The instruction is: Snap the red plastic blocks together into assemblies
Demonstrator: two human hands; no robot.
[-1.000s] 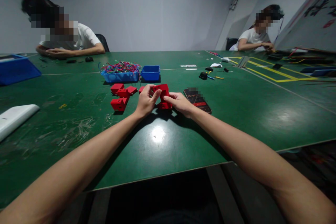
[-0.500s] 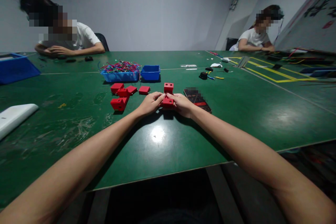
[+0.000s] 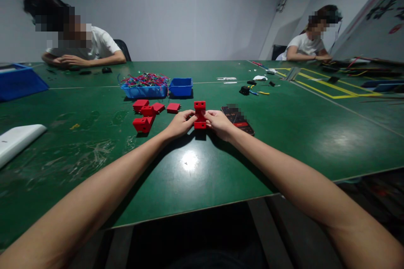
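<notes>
Between my two hands is a red bracket-like block [image 3: 200, 124] with holes in its raised ends. My left hand [image 3: 181, 123] grips it from the left, fingers closed. On the other side, my right hand [image 3: 218, 123] pinches its right edge with thumb and fingers. The piece is held just above the table, its dark shadow below. Left of my hands lie several more red pieces: a similar holed block [image 3: 142, 125], a flat box-like one [image 3: 173, 108] and others [image 3: 140, 105] clustered together. A phone [image 3: 237, 119] lies by my right hand.
On the green table [image 3: 195, 185], a blue bin [image 3: 145, 90] heaped with coloured wires stands beside a smaller blue bin [image 3: 181, 87]. Pliers [image 3: 262, 93] and small black parts [image 3: 244, 90] lie farther right. A white object [image 3: 20, 141] is at left. Two people sit across.
The red block has turned in my hands, so its middle now faces me more squarely, and it has shifted slightly left. Both hands keep hold of it.
</notes>
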